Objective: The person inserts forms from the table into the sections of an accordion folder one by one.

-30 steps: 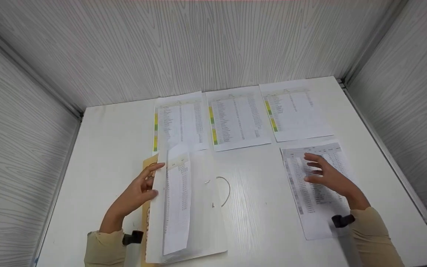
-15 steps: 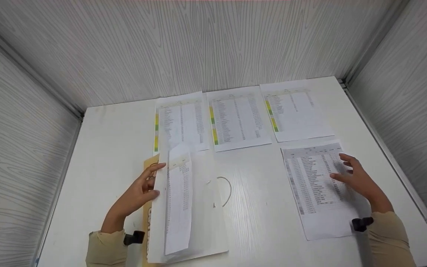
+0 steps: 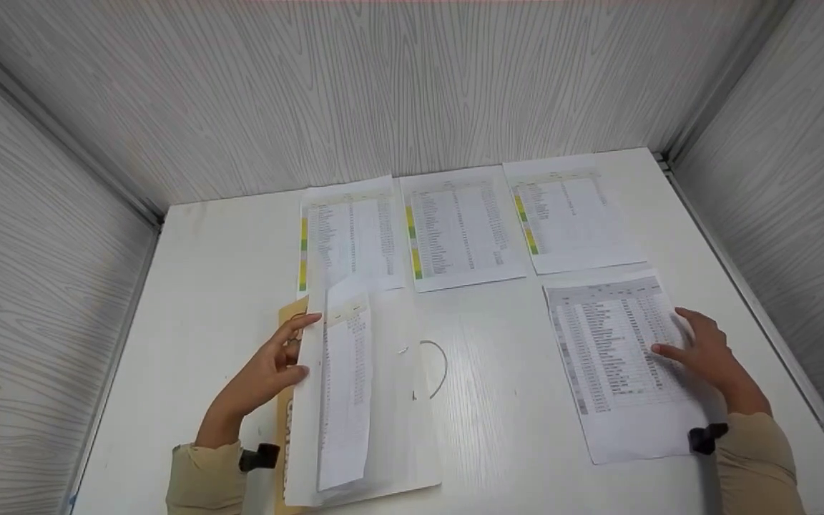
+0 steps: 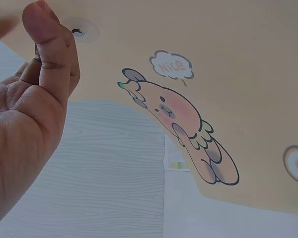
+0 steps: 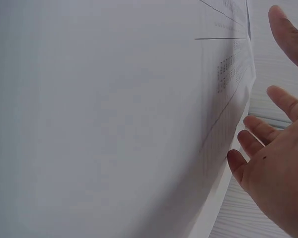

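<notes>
My left hand [image 3: 262,372] grips the left side of a folder [image 3: 405,443] with clear plastic pockets, its raised leaf tilted up. A printed list [image 3: 346,400] lies inside a pocket and looks partly folded or curved. In the left wrist view the folder's tan cover [image 4: 124,54] shows a cartoon bear, the word "Nice" and a metal snap, with the thumb and curled fingers near its edge. My right hand [image 3: 705,354] holds nothing; its fingers are spread beside the right edge of a grey-headed printed sheet [image 3: 609,350], the thumb over the print.
Along the back of the white table lie three printed sheets with yellow and green strips: left [image 3: 355,229], middle [image 3: 462,229] and right [image 3: 569,214]. The left one is partly overlapped by the folder. Wood-grain panels [image 3: 412,86] enclose the table at the back and sides.
My right hand has moved right, from over the middle of the grey-headed sheet to its right edge, lowering toward it. The left hand and folder have stayed nearly still.
</notes>
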Tool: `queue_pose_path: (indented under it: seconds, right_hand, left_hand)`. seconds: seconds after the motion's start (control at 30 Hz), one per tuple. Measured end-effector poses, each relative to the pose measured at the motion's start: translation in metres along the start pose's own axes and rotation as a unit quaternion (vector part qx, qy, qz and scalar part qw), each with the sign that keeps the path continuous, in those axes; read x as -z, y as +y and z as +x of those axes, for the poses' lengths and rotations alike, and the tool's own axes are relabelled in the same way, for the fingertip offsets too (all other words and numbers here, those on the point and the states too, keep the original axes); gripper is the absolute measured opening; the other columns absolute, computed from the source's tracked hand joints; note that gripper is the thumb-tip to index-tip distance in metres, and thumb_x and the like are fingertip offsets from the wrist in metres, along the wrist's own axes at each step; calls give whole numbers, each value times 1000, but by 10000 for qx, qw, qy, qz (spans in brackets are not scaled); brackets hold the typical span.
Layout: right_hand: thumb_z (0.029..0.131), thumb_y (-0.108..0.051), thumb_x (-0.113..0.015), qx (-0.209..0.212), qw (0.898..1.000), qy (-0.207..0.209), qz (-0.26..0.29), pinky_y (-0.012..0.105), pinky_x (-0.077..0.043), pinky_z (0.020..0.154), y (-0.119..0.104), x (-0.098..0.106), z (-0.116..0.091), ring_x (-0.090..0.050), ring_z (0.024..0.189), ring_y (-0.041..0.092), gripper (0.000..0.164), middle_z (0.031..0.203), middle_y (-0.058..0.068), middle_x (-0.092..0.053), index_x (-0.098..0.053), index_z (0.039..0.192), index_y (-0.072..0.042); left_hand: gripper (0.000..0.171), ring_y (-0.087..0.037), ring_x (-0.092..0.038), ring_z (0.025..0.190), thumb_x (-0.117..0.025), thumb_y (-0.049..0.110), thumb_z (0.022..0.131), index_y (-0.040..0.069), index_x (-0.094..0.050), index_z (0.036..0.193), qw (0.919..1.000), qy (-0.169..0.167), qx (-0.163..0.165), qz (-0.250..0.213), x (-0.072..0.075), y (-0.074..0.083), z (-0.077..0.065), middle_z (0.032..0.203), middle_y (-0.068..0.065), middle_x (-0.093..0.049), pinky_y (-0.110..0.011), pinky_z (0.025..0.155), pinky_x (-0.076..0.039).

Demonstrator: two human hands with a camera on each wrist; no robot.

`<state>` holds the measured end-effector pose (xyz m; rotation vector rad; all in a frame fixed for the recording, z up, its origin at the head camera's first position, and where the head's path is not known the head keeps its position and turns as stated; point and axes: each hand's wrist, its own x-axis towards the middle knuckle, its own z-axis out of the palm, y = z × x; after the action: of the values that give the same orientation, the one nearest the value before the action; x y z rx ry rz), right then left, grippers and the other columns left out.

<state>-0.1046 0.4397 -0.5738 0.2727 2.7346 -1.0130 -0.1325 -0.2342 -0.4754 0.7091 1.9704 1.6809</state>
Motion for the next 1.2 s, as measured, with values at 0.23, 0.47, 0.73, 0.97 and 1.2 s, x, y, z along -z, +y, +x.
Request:
queue_pose_path:
  seconds: [0.23,0.47,0.73,0.97,1.2]
  right_hand:
    - [79,-51,-73,-179,9983,32,-559,77,-16,93,-7,-6,1,-14,129,67,107,146,44,-13,-16,148,8]
    - [82,-41,-73,-403,9966,-26,-721,76,-17,96,-12,-11,0,-14,128,67,98,146,43,-12,-18,148,7]
    - [84,-37,-72,-419,9973,-59,-605,76,-16,96,-13,-11,0,-15,128,66,96,145,44,-12,-16,149,6]
    - [84,-42,-71,-135,9992,-145,-358,71,-29,92,-7,-7,-2,-27,118,60,91,135,46,-15,-22,148,1]
    - [87,-33,-70,222,9985,-372,-325,65,-31,96,-1,-4,-2,-35,122,52,79,141,40,-25,-30,146,0]
  left_hand:
    - [71,-16,-63,96,-47,-8,88,8,-20,151,10000,-20,5,-12,-1,2,0,124,-17,-57,-30,73,-55]
    - [70,-15,-64,95,-47,-7,89,9,-20,151,10000,-62,40,-11,-1,2,-1,123,-14,-60,-31,73,-56]
    - [69,-16,-64,96,-46,-8,89,11,-22,151,10000,-60,29,-26,0,2,-2,121,-14,-61,-30,73,-55]
    - [70,-18,-64,96,-46,-9,87,15,-25,150,9998,-34,177,-1,0,3,0,119,-18,-60,-29,73,-54]
    - [70,-27,-64,97,-46,-8,89,13,-22,151,9997,-145,183,-89,0,1,0,125,-35,-52,-32,72,-56]
